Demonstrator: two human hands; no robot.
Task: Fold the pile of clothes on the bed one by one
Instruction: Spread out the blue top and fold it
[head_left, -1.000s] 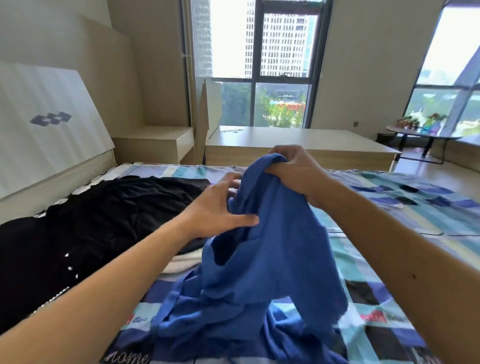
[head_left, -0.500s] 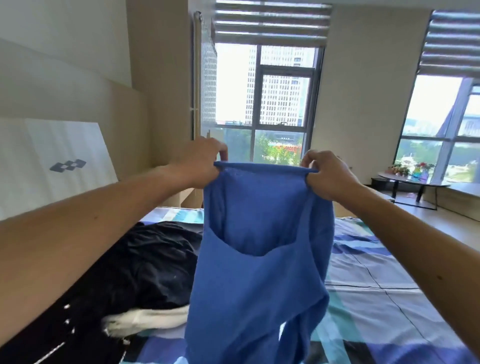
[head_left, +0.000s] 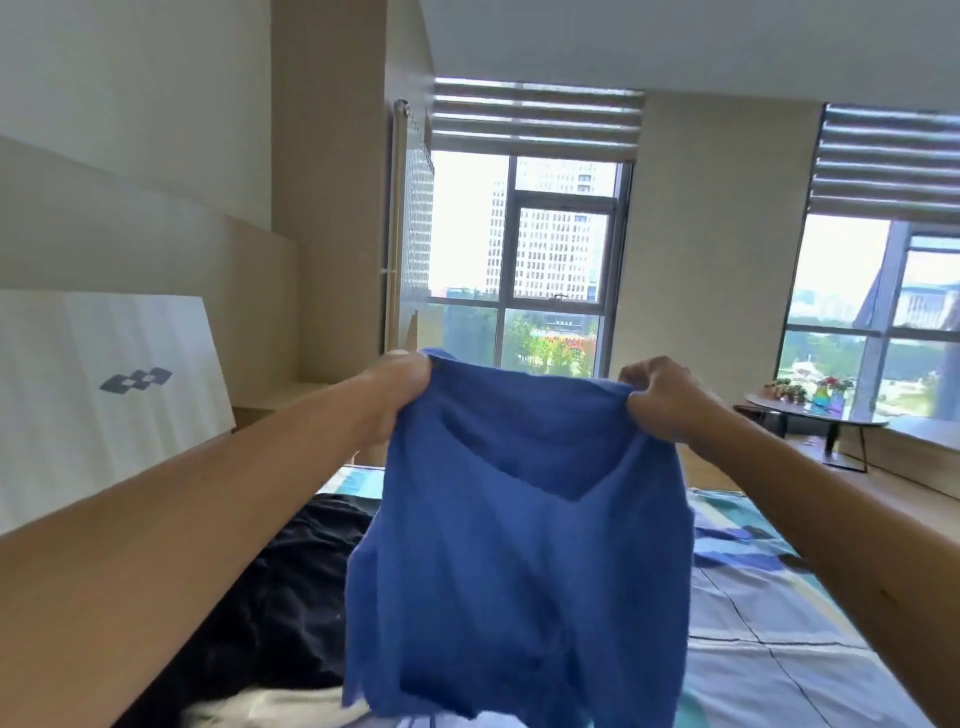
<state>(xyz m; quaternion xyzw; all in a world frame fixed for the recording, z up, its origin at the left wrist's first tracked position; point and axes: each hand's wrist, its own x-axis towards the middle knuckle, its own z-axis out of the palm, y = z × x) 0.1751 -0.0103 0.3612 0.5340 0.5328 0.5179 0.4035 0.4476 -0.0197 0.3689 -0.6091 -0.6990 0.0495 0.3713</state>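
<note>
As left hand (head_left: 399, 391), right hand (head_left: 668, 399) grip — blue top (head_left: 519, 561) higher now

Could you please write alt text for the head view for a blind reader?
A left hand and right hand grip a blue garment by its top corners, holding it up over a bed with black clothes piled at left.

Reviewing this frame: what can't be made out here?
Head view only.
Black clothes: partly hidden behind the left forearm and the blue garment; item count unclear.
Blue garment: lower edge cut off by the frame bottom.
Left hand: fingers hidden behind the garment.
Items on the small table: too small to identify.
</note>
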